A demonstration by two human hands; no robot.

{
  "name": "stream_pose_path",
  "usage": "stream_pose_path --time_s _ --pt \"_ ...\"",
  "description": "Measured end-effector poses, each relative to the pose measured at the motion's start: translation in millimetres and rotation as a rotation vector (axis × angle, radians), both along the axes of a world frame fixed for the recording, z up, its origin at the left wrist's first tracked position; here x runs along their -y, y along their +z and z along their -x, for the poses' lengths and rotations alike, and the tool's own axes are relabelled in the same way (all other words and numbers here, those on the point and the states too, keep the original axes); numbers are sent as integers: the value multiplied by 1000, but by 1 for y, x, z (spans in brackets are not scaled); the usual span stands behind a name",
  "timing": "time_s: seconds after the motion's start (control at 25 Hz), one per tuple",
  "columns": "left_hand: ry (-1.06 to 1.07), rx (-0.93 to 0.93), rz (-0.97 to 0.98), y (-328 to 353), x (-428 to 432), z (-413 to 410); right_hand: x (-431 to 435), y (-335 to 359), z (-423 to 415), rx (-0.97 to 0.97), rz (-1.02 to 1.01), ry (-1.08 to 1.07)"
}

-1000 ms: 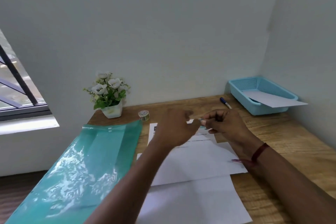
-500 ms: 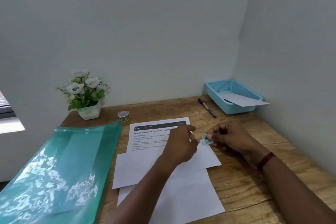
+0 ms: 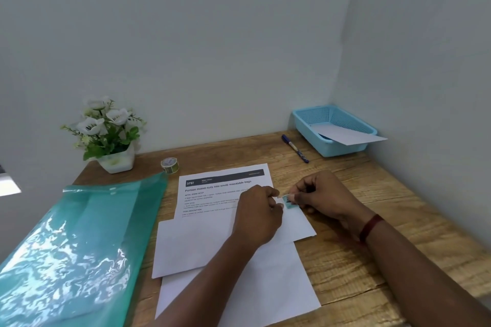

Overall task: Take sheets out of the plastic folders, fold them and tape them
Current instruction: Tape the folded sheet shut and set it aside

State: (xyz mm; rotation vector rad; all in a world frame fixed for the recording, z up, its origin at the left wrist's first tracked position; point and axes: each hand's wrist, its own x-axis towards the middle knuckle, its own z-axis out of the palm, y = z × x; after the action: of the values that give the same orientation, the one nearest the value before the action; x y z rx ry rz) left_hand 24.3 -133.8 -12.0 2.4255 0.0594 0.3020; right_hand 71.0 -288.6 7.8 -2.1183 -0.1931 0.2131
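A folded white sheet [image 3: 196,244] lies across a printed sheet [image 3: 220,188] on the wooden desk [image 3: 372,260]. My right hand [image 3: 322,194] pinches a small teal patterned piece of tape [image 3: 288,200] at the folded sheet's upper right corner. My left hand [image 3: 257,216] rests on the folded sheet with its fingers curled, its fingertips at the tape's left end. A teal plastic folder [image 3: 79,244] lies to the left. A small tape roll [image 3: 169,164] stands behind the sheets.
A potted white flower [image 3: 106,133] stands at the back left by the wall. A blue pen [image 3: 295,147] and a light blue basket [image 3: 332,133] holding a white sheet sit at the back right. Walls close the desk at back and right.
Both hands have come down from above the desk to the folded sheet's upper right corner, bringing the tape piece with them. The view has tilted and shifted right.
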Motion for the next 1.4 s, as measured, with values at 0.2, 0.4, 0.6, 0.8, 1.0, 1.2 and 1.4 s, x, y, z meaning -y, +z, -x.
stream_pose_path --time_s 0.2,0.4,0.6,0.8,1.0,1.2,1.4 --pt "-20 18 -35 -3 0 1 -2 -2 -2 -2 -2 -25" --pt "-28 17 -55 -4 2 1 -4 -4 -3 12 34 -18" --pt "-23 40 -91 -6 3 2 -4 -4 -2 19 51 -5" --pt "-22 48 -111 -8 4 3 -6 -6 -4 51 121 -16" --pt "-19 41 -137 -10 4 0 -10 -2 -5 21 117 -84" --pt "-21 33 -144 -10 3 -4 -18 -3 -9 38 138 -177" --pt "-29 -6 -108 -6 -1 -8 -19 -8 -12 105 200 -181"
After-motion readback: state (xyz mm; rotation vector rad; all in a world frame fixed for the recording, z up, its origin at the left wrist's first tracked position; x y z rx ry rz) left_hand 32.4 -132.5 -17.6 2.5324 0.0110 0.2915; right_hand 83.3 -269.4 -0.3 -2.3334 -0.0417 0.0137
